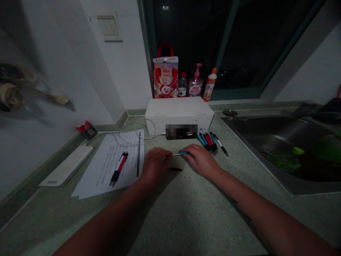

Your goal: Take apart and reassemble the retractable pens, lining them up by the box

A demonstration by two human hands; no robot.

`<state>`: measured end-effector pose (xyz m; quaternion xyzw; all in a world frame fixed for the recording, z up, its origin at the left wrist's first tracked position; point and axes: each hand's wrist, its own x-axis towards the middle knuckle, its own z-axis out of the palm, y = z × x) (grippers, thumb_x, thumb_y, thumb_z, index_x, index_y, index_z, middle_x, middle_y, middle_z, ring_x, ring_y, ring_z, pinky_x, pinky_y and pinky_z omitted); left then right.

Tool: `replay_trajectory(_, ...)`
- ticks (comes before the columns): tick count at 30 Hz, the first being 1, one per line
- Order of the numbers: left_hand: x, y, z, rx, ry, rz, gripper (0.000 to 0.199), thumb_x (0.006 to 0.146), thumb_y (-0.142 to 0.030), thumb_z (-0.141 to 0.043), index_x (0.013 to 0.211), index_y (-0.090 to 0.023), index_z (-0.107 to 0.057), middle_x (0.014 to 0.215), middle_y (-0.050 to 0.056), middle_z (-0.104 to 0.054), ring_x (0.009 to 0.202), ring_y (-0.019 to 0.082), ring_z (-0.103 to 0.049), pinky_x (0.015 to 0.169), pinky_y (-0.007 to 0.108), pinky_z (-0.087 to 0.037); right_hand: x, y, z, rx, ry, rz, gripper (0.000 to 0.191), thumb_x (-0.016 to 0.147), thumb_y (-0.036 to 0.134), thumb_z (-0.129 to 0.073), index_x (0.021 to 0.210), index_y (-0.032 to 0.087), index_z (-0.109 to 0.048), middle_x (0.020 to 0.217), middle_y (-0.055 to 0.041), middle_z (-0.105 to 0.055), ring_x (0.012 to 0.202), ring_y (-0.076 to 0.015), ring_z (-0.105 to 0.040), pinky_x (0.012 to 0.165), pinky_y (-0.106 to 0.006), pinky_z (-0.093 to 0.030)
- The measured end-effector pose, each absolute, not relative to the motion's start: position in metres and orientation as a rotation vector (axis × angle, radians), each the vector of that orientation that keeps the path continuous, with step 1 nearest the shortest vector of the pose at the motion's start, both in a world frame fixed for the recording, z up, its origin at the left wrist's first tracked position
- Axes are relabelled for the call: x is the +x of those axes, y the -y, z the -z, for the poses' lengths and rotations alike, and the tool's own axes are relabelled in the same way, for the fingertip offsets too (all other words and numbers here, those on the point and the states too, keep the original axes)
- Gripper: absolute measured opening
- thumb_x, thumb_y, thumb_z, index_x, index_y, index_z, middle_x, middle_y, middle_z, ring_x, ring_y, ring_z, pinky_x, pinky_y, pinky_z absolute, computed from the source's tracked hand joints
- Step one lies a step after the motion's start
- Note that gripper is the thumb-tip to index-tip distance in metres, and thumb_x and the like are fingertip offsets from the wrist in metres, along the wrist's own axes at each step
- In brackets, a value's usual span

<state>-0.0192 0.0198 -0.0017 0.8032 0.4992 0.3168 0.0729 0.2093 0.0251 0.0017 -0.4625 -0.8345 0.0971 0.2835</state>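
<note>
My left hand (156, 164) pinches one end of a thin pale pen refill (176, 154). The refill's other end meets a blue pen barrel (183, 153), held in the closed fingers of my right hand (201, 159). Both hands are low over the counter. Just below them lies a small black pen part (175, 169), its left end close to my left fingers. Several blue, red and black pens (209, 142) lie side by side beyond my right hand, with a white pen (221, 145) at their right. Red and black pens (119, 167) rest on printed sheets (103, 177) to the left.
Behind the hands stands a white box (179, 106), with a black device (181, 133) and white cable before it. A metal sink (262, 167) holding greens is at the right. A pale flat slab (68, 167) lies left. Bottles (195, 85) and a bag (165, 78) line the windowsill.
</note>
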Motion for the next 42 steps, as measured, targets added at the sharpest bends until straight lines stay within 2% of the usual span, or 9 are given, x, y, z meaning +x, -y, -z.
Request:
replay_trajectory(7,-0.022,-0.023,0.0,2.286,-1.598,-0.913,0.011,0.092,-0.018,-0.062,0.091,-0.02,-0.073,0.092,0.005,-0.072,0.091,0.023,-0.064,0.086,0.039,-0.049,0.23,-0.036,0.0,-1.552,2.127,-0.092,0.025,0.101,0.025,-0.052,0.112,0.019,-0.073,0.106,-0.0126,-0.072,0.1,-0.0288,-0.066,0.088,-0.043,-0.05)
replay_trajectory(10,-0.02,-0.02,0.002,2.374,-1.516,-0.786,0.008,0.088,-0.017,-0.066,0.088,-0.02,-0.074,0.092,0.006,-0.072,0.093,0.025,-0.064,0.087,0.041,-0.049,0.229,-0.036,0.0,-1.537,2.103,-0.099,0.029,0.103,0.028,-0.049,0.116,0.021,-0.074,0.104,-0.0114,-0.071,0.098,-0.0279,-0.065,0.086,-0.041,-0.051)
replay_trajectory(13,-0.017,-0.016,0.003,2.4,-1.458,-0.737,0.006,0.085,-0.017,-0.069,0.087,-0.02,-0.074,0.092,0.007,-0.071,0.094,0.027,-0.064,0.087,0.042,-0.05,0.222,-0.032,0.0,-1.418,2.168,-0.108,0.031,0.102,0.02,-0.048,0.121,0.022,-0.072,0.101,-0.0099,-0.069,0.097,-0.025,-0.064,0.086,-0.038,-0.05)
replay_trajectory(19,-0.014,-0.018,-0.003,1.87,-1.426,-1.089,0.024,0.092,-0.031,-0.061,0.11,-0.019,-0.071,0.104,0.008,-0.075,0.09,0.023,-0.069,0.084,0.04,-0.056,0.203,-0.023,-0.011,-1.119,2.405,0.066,0.028,0.099,0.015,-0.056,0.12,0.024,-0.072,0.108,-0.0085,-0.072,0.105,-0.0261,-0.06,0.095,-0.042,-0.046)
replay_trajectory(24,-0.015,-0.02,-0.007,1.5,-1.166,-0.935,0.037,0.095,-0.041,-0.054,0.117,-0.016,-0.071,0.094,0.007,-0.079,0.079,0.021,-0.072,0.069,0.034,-0.059,0.195,-0.015,-0.022,-0.876,2.464,0.27,0.027,0.102,0.017,-0.052,0.121,0.025,-0.07,0.113,-0.0069,-0.072,0.108,-0.0244,-0.059,0.111,-0.047,-0.037)
replay_trajectory(26,-0.017,-0.02,-0.009,1.433,-1.116,-0.927,0.035,0.092,-0.037,-0.058,0.118,-0.017,-0.071,0.102,0.008,-0.079,0.082,0.021,-0.073,0.073,0.035,-0.061,0.195,-0.014,-0.023,-0.839,2.454,0.269,0.027,0.103,0.018,-0.05,0.119,0.026,-0.07,0.114,-0.0057,-0.073,0.109,-0.0238,-0.059,0.113,-0.048,-0.035)
replay_trajectory(30,-0.014,-0.02,-0.008,1.413,-1.135,-0.931,0.029,0.081,-0.023,-0.068,0.108,-0.017,-0.074,0.109,0.008,-0.079,0.099,0.025,-0.074,0.092,0.042,-0.059,0.197,-0.015,-0.019,-0.898,2.376,0.159,0.023,0.101,0.018,-0.055,0.116,0.024,-0.072,0.111,-0.0067,-0.074,0.107,-0.0247,-0.062,0.103,-0.044,-0.044)
replay_trajectory(37,-0.012,-0.023,-0.001,1.498,-1.346,-0.911,0.021,0.085,-0.026,-0.068,0.103,-0.018,-0.075,0.084,0.005,-0.079,0.075,0.022,-0.073,0.076,0.037,-0.06,0.196,-0.018,-0.012,-1.25,2.31,-0.062,0.028,0.102,0.022,-0.053,0.125,0.021,-0.069,0.111,-0.0093,-0.075,0.101,-0.0253,-0.068,0.091,-0.04,-0.051)
replay_trajectory(42,-0.017,-0.025,-0.004,1.899,-1.524,-0.835,0.016,0.091,-0.018,-0.063,0.099,-0.022,-0.075,0.099,0.003,-0.078,0.095,0.022,-0.072,0.09,0.035,-0.055,0.203,-0.024,-0.006,-1.427,2.243,-0.104,0.025,0.101,0.022,-0.055,0.121,0.021,-0.071,0.11,-0.0082,-0.074,0.102,-0.0244,-0.069,0.087,-0.037,-0.053)
